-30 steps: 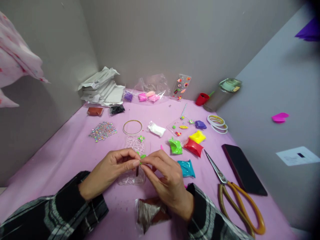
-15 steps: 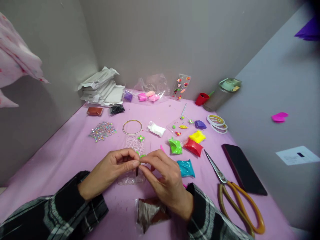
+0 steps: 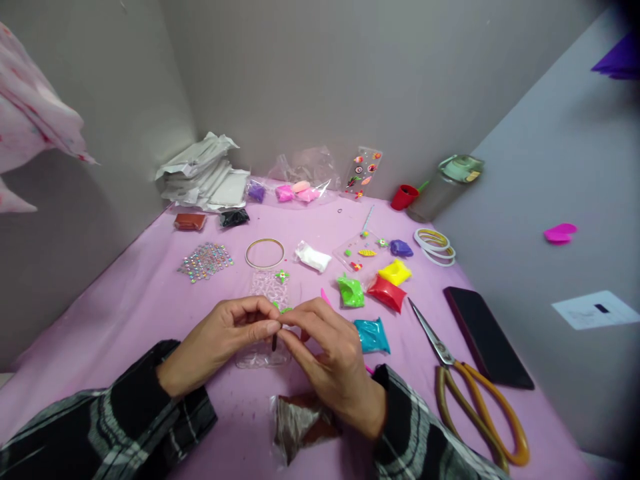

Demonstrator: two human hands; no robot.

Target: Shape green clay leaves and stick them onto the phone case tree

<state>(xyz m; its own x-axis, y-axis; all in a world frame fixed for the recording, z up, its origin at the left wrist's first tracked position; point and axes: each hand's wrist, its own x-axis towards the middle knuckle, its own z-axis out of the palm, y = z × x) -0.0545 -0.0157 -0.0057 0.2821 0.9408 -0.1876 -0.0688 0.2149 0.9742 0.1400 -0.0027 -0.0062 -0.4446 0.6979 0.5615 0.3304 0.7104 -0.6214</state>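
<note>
My left hand [image 3: 227, 337] and my right hand [image 3: 333, 353] meet fingertip to fingertip in a pinch. Between them is a small dark brown piece of clay [image 3: 274, 342], a thin strip showing below the fingertips; the rest is hidden by the fingers. Under the hands lies a clear case [image 3: 263, 360] with a transparent raised pattern [image 3: 269, 287] on its far part. A green flower with a pale centre [image 3: 282, 276] sits on that pattern, and more green shapes [image 3: 285, 310] show just beyond the fingers. Near my right wrist is a brown clay packet [image 3: 300, 427] in crumpled film.
Green [image 3: 351, 293], red [image 3: 387, 294], yellow [image 3: 395, 273] and teal [image 3: 371, 335] clay packets lie right of my hands. Large scissors [image 3: 453, 363] and a black phone [image 3: 487, 337] are farther right. Gems [image 3: 206, 262], a tape ring [image 3: 265, 254] and a white packet [image 3: 313, 257] lie beyond.
Almost nothing differs. Both hands stay pinched together at the same spot, with only a very slight shift of the fingers.
</note>
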